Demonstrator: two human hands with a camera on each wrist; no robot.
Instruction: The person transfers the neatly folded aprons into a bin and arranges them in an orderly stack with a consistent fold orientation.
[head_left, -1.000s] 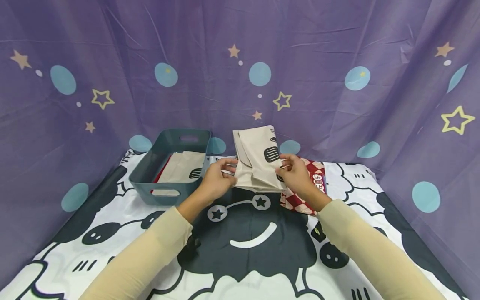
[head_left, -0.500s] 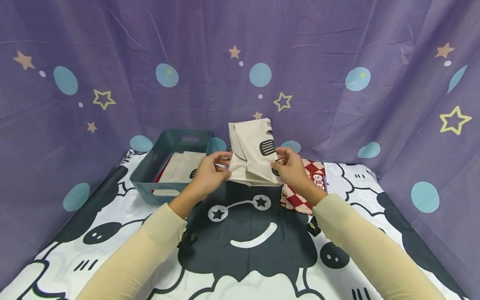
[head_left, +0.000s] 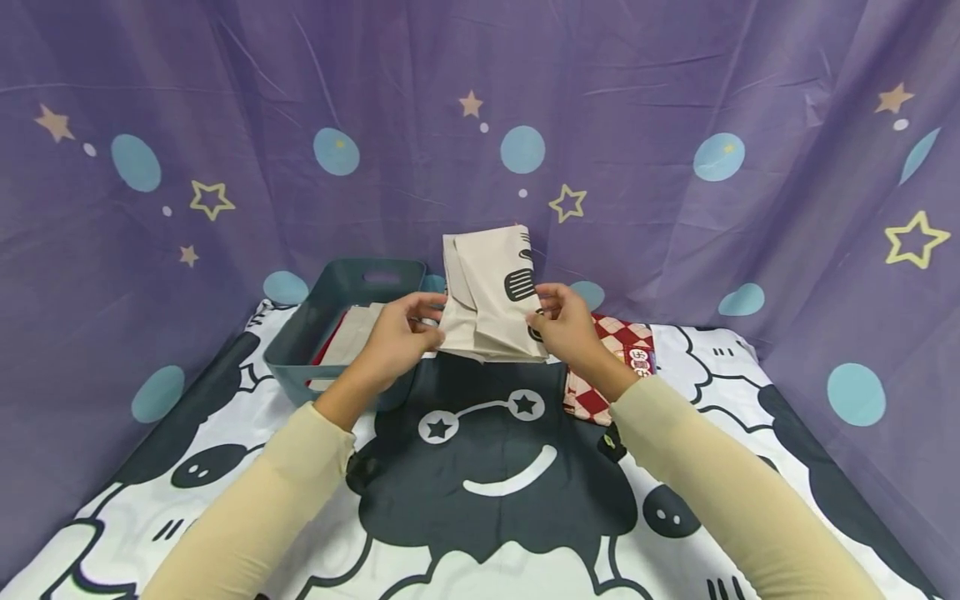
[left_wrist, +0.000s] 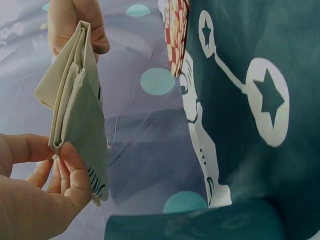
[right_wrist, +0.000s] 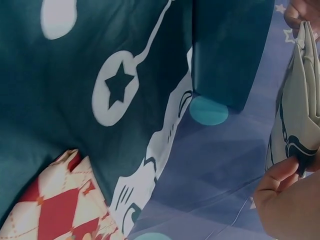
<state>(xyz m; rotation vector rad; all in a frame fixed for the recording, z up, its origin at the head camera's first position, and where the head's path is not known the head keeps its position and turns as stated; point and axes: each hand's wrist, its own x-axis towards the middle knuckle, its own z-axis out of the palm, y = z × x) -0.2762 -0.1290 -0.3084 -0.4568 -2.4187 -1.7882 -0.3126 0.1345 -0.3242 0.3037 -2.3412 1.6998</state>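
Observation:
A folded cream cloth (head_left: 483, 292) with dark printed shapes is held up above the table, in front of the purple curtain. My left hand (head_left: 405, 329) pinches its left edge, and my right hand (head_left: 566, 329) grips the opposite edge. Several layers of the cloth (left_wrist: 80, 110) show end-on in the left wrist view, with the left thumb and fingers (left_wrist: 70, 175) nipping the near edge. In the right wrist view the right hand (right_wrist: 290, 200) holds the lower end of the cloth (right_wrist: 297, 100); the left fingertips appear at its far end.
At the left stands a teal basket (head_left: 345, 279) holding another cream folded cloth (head_left: 352, 329) and something red. A red-and-cream checkered folded cloth (head_left: 588, 400) lies behind my right forearm. A cartoon-print sheet (head_left: 498, 525) covers the table; a purple curtain (head_left: 600, 92) hangs behind.
Both hands have carried the cream cloth left and slightly upward, toward the basket. My left forearm now covers more of the basket. Both grips on the cloth stay the same.

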